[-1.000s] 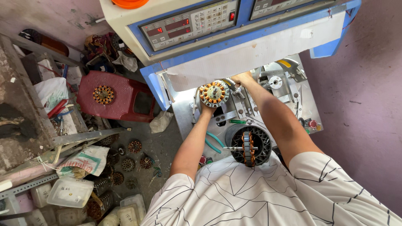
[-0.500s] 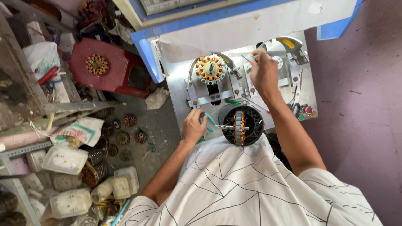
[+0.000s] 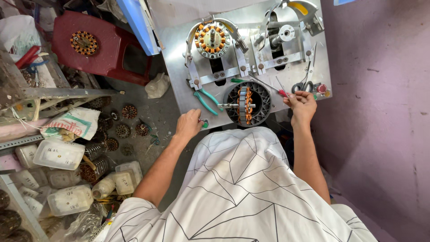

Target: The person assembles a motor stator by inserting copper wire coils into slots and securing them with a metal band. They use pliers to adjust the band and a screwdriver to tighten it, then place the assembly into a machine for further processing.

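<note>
A: While the head camera looks straight down, what packages show at left?

B: White lidded plastic tubs point(image 3: 59, 153) with handwritten marks, rectangular, stacked by the floor at lower left, more below them point(image 3: 70, 200). A crumpled printed sack point(image 3: 75, 123), white with red and green, lies above them beside the metal rack point(image 3: 53, 92). Small round wound stators point(image 3: 130, 111) are scattered on the floor next to it.

A: Other things?

B: Red plastic stool point(image 3: 105, 51) at top left with an orange-and-copper stator point(image 3: 84, 42) on its seat. Metal surface point(image 3: 179, 67) at top centre carries a clamped stator point(image 3: 212, 39), a second empty fixture point(image 3: 285, 32), teal-handled pliers point(image 3: 205, 101), scissors point(image 3: 305, 81).

A: Hands?

B: Left hand point(image 3: 189, 123) is at the near edge of the surface, fingers curled around a small green-tipped item point(image 3: 204, 123); can't tell what it is. Right hand point(image 3: 303, 105) is at the surface's right near edge, pinching a thin red-handled tool point(image 3: 281, 89) just beside the scissors. Between the hands sits the black ribbed housing point(image 3: 247, 104) with a copper-wound core on a shaft, at the surface's front edge.

A: Versus half a second back?

B: Right hand came down from the upper fixture to the near edge. Left hand dropped slightly left of the pliers. Camera tilted lower; the blue control panel left the view.
</note>
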